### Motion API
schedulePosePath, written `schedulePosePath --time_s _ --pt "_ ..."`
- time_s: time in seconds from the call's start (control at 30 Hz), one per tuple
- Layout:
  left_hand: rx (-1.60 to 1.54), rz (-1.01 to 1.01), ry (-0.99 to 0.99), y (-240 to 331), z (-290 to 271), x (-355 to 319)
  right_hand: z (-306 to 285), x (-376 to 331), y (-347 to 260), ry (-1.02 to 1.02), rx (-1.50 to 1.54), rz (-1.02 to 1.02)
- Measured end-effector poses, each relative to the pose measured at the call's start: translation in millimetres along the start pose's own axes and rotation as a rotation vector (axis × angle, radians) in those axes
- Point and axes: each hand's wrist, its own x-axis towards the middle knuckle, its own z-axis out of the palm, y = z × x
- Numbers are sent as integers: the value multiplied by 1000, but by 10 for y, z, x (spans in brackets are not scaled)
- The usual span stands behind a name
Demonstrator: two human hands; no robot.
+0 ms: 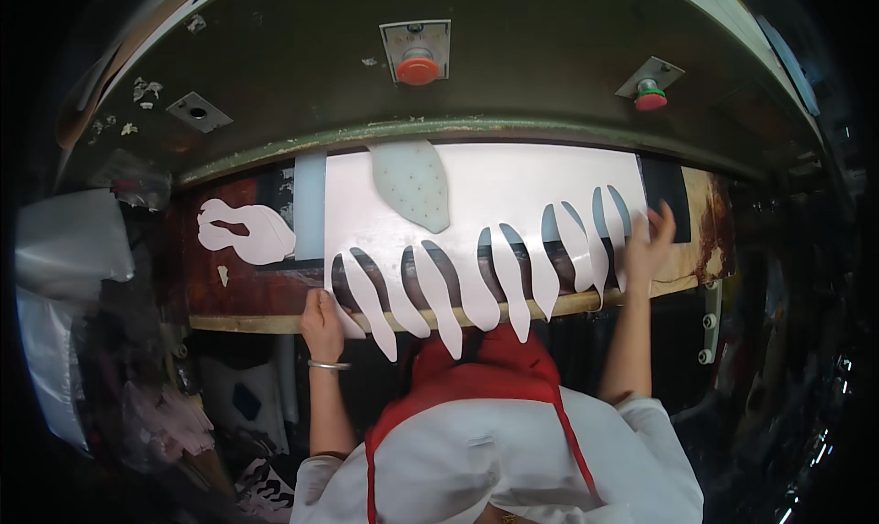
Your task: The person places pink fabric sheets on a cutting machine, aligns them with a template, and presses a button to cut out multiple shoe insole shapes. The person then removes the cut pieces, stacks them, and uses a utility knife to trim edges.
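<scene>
A pale pink sheet with curved cut-outs lies on the worktop, its strips overhanging the near edge. The left hand pinches its near left corner; the blurred right hand is at its right edge, grip unclear. A grey-green dotted shape rests on top, pink cut pieces lie left.

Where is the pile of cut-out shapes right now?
In the head view, the pile lies at the left of the table, left of the pale sheet and beyond the left hand.
</scene>
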Motion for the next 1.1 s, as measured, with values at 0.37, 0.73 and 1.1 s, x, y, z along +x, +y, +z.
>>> schedulePosePath --time_s 0.37,0.73,1.1 --pt "394 15 53 -397 27 -946 1092 -2065 -903 -747 2 -542" --pt "300 39 33 -538 18 -1233 237 -1380 -653 -813 260 -200" --pt "298 72 80 -77 35 -446 768 -674 -747 -729 105 -430"
